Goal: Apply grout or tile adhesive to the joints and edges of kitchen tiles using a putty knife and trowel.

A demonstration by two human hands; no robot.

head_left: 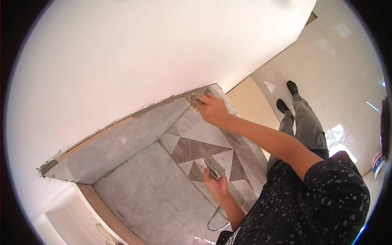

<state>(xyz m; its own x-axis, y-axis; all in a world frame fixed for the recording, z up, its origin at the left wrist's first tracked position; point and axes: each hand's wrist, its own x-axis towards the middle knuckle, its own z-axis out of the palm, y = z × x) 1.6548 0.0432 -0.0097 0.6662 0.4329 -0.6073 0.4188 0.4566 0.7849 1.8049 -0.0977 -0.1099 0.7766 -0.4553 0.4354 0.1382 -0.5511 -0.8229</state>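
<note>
My right hand [214, 110] is closed on a small scraper [194, 101] smeared with grey mortar. The hand partly hides it, so its exact shape is hard to make out. It is against the mortar strip [163, 104] along the lower edge of the white wall, near that strip's right end. Lower down, my left hand [216, 183] grips a flat putty knife [214, 165] with grey mortar on its blade. That hand is in the air over the tiled recess, apart from the right one.
Grey marbled tiles [143, 185] and a triangle-patterned tile section [196, 149] line the recess below the white wall [134, 49]. A thin hose [210, 222] hangs near my left forearm. A wooden strip [108, 216] edges the lower left. A white container [378, 163] stands far right.
</note>
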